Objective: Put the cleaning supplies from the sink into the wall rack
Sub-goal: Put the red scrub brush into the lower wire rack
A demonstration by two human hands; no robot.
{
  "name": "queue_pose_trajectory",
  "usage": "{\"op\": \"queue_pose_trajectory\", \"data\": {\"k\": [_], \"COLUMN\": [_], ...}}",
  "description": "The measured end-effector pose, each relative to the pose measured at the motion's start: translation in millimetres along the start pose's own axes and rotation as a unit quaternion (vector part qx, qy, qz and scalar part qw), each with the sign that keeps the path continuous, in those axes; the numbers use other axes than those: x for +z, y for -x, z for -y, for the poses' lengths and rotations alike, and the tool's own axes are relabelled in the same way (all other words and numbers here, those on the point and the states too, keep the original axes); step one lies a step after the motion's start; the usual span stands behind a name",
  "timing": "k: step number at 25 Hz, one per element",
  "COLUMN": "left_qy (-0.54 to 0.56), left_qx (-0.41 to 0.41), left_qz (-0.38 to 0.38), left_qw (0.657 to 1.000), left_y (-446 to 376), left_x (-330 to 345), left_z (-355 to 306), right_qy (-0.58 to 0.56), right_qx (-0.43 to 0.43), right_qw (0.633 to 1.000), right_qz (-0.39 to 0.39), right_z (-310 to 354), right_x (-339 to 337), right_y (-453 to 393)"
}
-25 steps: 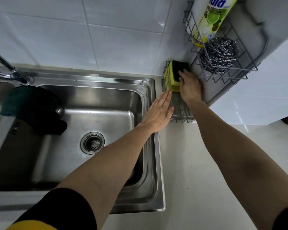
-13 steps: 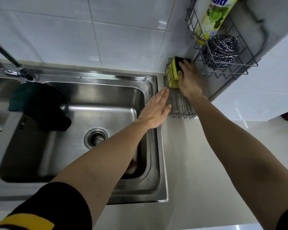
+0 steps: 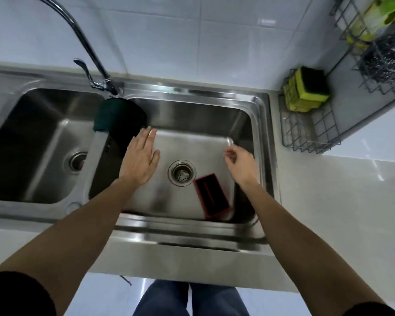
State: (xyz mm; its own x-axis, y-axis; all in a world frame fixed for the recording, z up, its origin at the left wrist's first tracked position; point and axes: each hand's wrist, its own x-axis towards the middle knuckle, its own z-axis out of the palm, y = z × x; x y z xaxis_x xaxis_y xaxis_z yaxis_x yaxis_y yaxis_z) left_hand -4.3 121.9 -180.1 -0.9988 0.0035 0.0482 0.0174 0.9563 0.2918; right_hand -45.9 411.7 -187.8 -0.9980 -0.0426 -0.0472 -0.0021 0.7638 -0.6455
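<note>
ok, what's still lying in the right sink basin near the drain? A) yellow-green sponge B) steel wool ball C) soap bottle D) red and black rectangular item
D: the red and black rectangular item lies on the basin floor of the sink beside the drain, while the sponge and steel wool already sit in the wall rack.
</note>
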Motion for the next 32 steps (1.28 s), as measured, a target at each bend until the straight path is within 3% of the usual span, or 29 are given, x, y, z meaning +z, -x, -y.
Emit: {"op": "queue_pose_trajectory", "data": {"k": [5, 9, 17, 24, 32], "left_qy": [-0.084, -0.091, -0.072, -0.079, -0.065], "left_qx": [-0.094, -0.133, -0.136, -0.131, -0.083], "left_qz": [-0.013, 0.018, 0.035, 0.026, 0.018], "left_qw": [0.992, 0.987, 0.987, 0.988, 0.994], "left_y": [49, 65, 80, 80, 68], "left_x": [-17, -16, -4, -4, -6], "left_z": [82, 110, 115, 115, 111], "right_qy": [0.052, 0.1, 0.09, 0.013, -0.162], "right_qx": [0.211, 0.248, 0.278, 0.26, 0.163], "right_qw": [0.964, 0.941, 0.938, 0.953, 0.973], "right_qz": [0.155, 0.209, 0.185, 0.156, 0.005], "right_z": [-24, -29, -39, -42, 11], "right_x": [71, 100, 108, 114, 80], "right_y": [30, 40, 44, 42, 57]}}
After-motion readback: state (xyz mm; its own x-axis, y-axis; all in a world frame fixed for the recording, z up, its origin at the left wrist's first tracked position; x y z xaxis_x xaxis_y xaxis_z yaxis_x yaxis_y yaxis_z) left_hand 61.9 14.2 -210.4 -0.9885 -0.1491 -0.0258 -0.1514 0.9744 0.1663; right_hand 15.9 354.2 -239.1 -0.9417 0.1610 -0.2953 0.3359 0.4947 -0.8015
